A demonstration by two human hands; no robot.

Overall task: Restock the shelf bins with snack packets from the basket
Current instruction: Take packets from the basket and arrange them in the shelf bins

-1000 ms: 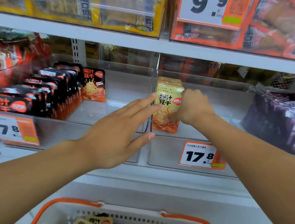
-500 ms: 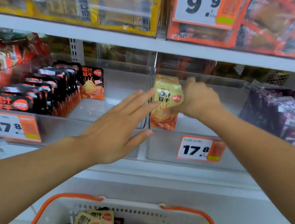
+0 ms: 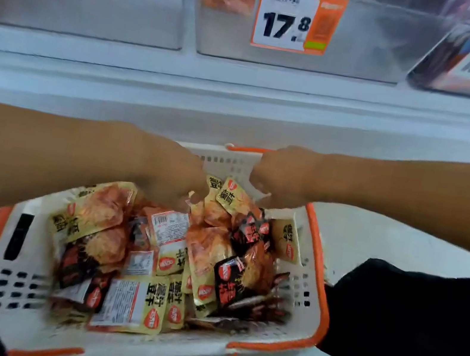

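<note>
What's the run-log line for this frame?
phase: picking from basket | left hand: down among yellow packets | right hand: at far-end yellow packet, grip unclear | bin: tag 17.8

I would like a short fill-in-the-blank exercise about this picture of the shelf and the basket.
1. The price tag on the clear bin reads ____.
2. The basket is white with an ____ rim.
3. Both hands, left hand and right hand, reach into the ____.

Missing words: 17.8; orange; basket
</note>
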